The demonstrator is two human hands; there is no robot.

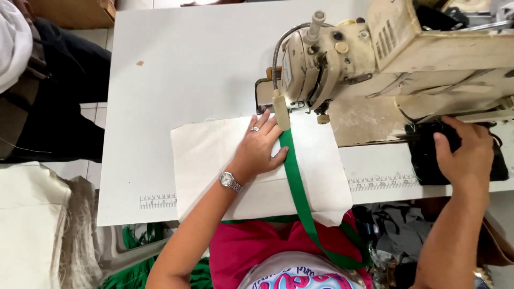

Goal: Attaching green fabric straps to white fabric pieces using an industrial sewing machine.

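Now green strap [296, 179] lies beside left hand [258, 149].

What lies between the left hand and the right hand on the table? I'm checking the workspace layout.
In the head view, the green strap running over the white cloth lies between the left hand and right hand, then the sewing machine's base.

strap [295, 182]: your strap is bright green, plain
cloth [214, 160]: off-white, unpatterned
worktop [176, 69]: white, with black ruler marks at its near edge
machine [342, 59]: cream, worn and stained
shirt [251, 246]: your shirt is pink
watch [230, 181]: silver on your left wrist
bundle [428, 155]: black
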